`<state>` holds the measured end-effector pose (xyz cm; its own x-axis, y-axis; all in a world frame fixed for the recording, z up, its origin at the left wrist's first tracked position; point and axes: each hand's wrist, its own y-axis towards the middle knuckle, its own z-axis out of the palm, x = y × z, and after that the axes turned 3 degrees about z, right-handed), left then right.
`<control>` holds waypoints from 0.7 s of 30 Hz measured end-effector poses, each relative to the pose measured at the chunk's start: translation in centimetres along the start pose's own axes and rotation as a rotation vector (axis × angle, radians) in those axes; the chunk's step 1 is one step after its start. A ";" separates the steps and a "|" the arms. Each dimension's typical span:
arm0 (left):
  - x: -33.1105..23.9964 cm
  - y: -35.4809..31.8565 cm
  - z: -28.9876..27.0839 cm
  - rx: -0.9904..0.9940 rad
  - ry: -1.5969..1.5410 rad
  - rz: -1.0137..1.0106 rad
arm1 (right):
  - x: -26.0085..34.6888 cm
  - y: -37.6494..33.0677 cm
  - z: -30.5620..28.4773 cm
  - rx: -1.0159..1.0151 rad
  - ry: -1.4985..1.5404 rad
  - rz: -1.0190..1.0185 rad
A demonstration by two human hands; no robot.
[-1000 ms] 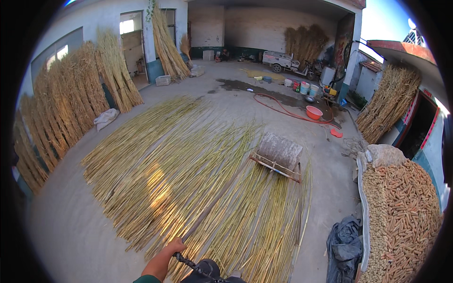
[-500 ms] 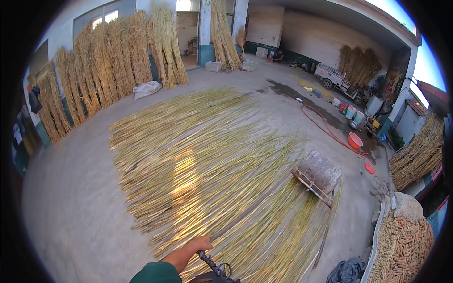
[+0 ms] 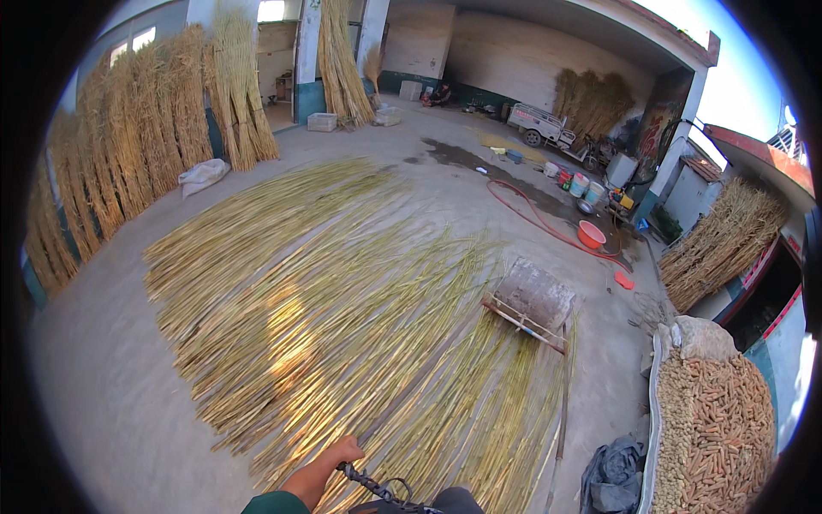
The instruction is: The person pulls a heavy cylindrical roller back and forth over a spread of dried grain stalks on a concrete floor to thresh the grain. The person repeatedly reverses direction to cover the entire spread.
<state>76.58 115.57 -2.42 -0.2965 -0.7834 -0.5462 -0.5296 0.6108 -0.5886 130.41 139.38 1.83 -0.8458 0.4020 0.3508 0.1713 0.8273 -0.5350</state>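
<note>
My left hand comes in from the lower left, closed around a long pole. That pole runs forward over the stalks to the wooden frame of a grey cylindrical roller. Right by the hand is a dark, wrapped crossbar with a loop on it. A second pole slants from the frame's right end toward the lower edge. Long green-yellow stalks lie spread on the concrete under the roller and the first pole. My right hand is out of the picture.
Stalk bundles lean along the left wall, beside a white sack. At right, a red hose, an orange basin and buckets stand before a three-wheeled cart. Corn cobs and dark plastic lie at lower right.
The view has turned to the right, so the yard slides left in the picture. My left hand keeps its grip on the pole, and the roller remains at the stalks' right side.
</note>
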 end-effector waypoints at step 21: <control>-1.7 -3.7 5.6 -0.184 0.042 -0.022 | -3.9 3.6 -4.7 -0.143 -0.109 -0.240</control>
<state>83.50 115.26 -2.63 -0.3141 -0.8026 -0.5071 -0.6714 0.5654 -0.4791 136.72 142.63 2.17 -0.9188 0.1496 0.3653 0.0225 0.9437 -0.3299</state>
